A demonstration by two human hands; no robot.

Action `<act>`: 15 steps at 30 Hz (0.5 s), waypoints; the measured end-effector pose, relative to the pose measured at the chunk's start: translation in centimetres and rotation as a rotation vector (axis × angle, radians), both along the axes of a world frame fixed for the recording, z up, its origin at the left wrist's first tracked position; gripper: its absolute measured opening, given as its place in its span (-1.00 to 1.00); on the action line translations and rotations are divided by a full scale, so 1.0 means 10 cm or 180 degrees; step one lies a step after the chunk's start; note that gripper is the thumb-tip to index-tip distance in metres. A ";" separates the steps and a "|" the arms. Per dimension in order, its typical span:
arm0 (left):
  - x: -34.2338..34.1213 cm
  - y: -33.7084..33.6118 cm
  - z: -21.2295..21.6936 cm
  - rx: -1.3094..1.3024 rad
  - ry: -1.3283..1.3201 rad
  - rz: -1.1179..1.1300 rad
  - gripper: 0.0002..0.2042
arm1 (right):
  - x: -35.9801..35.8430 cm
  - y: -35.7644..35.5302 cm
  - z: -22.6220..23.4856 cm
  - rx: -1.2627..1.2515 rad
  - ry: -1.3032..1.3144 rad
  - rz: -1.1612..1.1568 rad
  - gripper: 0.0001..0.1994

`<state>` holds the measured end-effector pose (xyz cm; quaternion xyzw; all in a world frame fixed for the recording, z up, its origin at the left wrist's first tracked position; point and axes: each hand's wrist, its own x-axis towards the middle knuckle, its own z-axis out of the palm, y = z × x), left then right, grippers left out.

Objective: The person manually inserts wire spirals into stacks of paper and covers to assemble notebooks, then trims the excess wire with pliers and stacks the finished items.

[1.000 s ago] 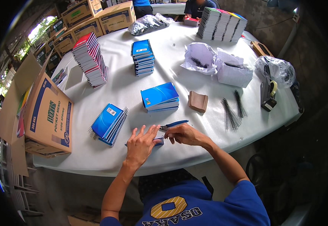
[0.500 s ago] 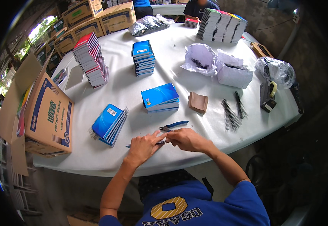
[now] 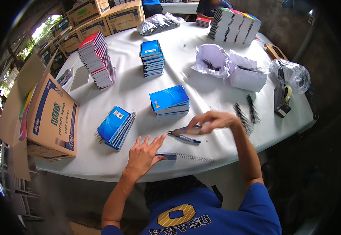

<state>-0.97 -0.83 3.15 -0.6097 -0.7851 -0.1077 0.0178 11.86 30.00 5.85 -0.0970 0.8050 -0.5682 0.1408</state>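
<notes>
A thin blue notebook (image 3: 166,156) lies near the front edge of the table, with a wire spiral coil (image 3: 196,158) stretching out from its right end. My left hand (image 3: 141,156) rests over the notebook's left part, fingers spread and thumb against it. My right hand (image 3: 215,120) is raised to the right, fingers bent downward over the blue-handled pliers (image 3: 188,138). Whatever those fingers hold is hidden, and I cannot tell whether they touch the pliers. Beyond lies a stack of blue notebooks (image 3: 169,98); left of my hand are blue notebooks with coils (image 3: 115,125).
A taller blue stack (image 3: 151,58) and a red notebook stack (image 3: 97,60) stand farther back. Loose black coils (image 3: 244,117), paper-wrapped coils (image 3: 247,78) and a tape dispenser (image 3: 282,103) are at right. An open carton (image 3: 55,117) stands left. Another person (image 3: 213,8) sits opposite.
My right hand has left the notebook and moved up and right, exposing the coil. My left hand's fingers have spread. The brown block beyond the pliers is no longer visible.
</notes>
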 end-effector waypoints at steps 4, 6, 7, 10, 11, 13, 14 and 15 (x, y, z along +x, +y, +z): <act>-0.07 -0.02 -0.10 0.0087 0.0187 -0.0027 -0.20 | -0.29 -0.42 -0.16 0.0277 -0.0247 0.0659 -0.44; -0.06 -0.02 -0.11 0.0024 -0.0047 0.0177 -0.24 | -0.26 -0.39 -0.19 -0.0043 -0.0193 0.0599 -0.44; -0.05 -0.03 -0.12 0.0022 -0.0062 0.0204 -0.24 | -0.24 -0.40 -0.20 -0.0368 -0.0147 0.0534 -0.44; -0.08 0.00 -0.14 0.0288 0.0047 0.0022 -0.30 | -0.29 -0.44 -0.21 0.0369 -0.0062 0.0340 -0.42; -0.08 -0.01 -0.15 0.0234 0.0015 0.0057 -0.33 | -0.29 -0.43 -0.20 0.0281 0.0026 0.0338 -0.42; -0.07 0.00 -0.16 0.0186 -0.0037 0.0119 -0.37 | -0.23 -0.37 -0.26 -0.0066 0.0117 0.0413 -0.42; -0.07 0.01 -0.16 0.0240 -0.0006 0.0091 -0.39 | -0.21 -0.35 -0.29 -0.0422 0.0212 0.0470 -0.41; -0.07 0.02 -0.15 0.0277 0.0031 0.0045 -0.41 | -0.23 -0.41 -0.16 0.0177 -0.0122 0.0348 -0.40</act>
